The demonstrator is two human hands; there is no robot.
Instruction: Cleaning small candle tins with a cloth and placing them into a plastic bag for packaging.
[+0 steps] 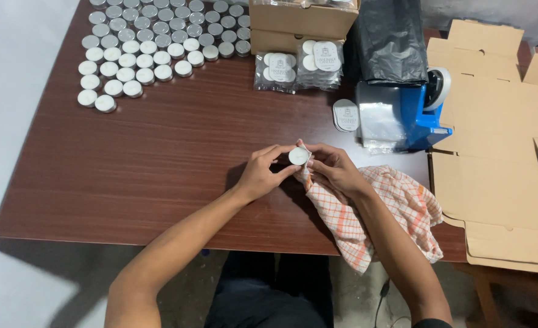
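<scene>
Right now both hands pinch one small white tealight point(298, 156): left hand point(262, 173) and right hand point(336, 170) gripping its rim, over a checked orange cloth point(396, 209) hanging off the table edge point(159, 237). Bare wood lies left of the grip. Beyond: bagged tealight packs point(299, 67), open cardboard boxes point(302, 21), loose tealight rows point(153, 42).

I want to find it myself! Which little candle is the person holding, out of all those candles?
Start at the brown wooden table, then find the orange checked cloth near its front edge. Just left of it, the left hand and right hand meet around one small white tealight. It alone is off the table; the other tealights sit in rows at the far corner.
</scene>
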